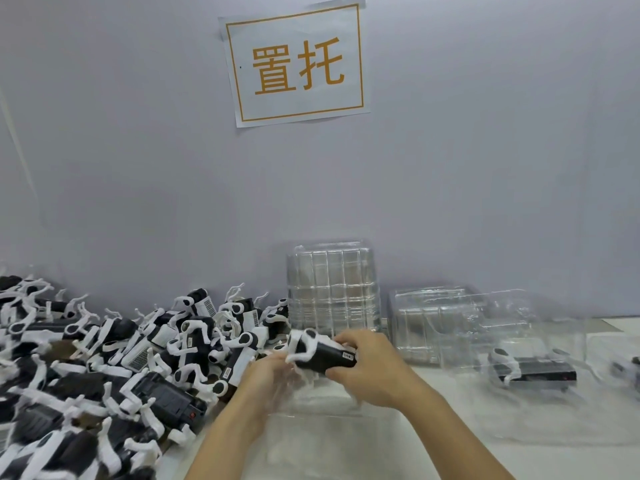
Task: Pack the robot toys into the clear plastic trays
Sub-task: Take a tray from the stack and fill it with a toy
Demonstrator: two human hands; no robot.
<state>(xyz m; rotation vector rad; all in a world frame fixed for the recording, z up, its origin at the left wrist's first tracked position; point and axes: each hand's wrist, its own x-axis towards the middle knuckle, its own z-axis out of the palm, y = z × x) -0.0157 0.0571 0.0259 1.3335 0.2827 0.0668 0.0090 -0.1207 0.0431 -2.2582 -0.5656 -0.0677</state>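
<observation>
A black and white robot toy [320, 353] is held above a clear plastic tray [322, 407] lying on the table in front of me. My right hand [372, 367] grips the toy's black body from the right. My left hand [273, 379] is at the toy's left end, by its white legs; it is blurred and seen partly through the clear plastic, so its grip is unclear. A big pile of the same robot toys [114, 358] fills the table's left side. Another toy [535, 370] sits packed inside a clear tray [540, 344] at the right.
A tall stack of clear trays [332, 289] stands at the back against the wall, with a lower stack [426, 327] to its right. A paper sign [294, 60] hangs on the grey wall. A further packed tray shows at the far right edge [623, 368].
</observation>
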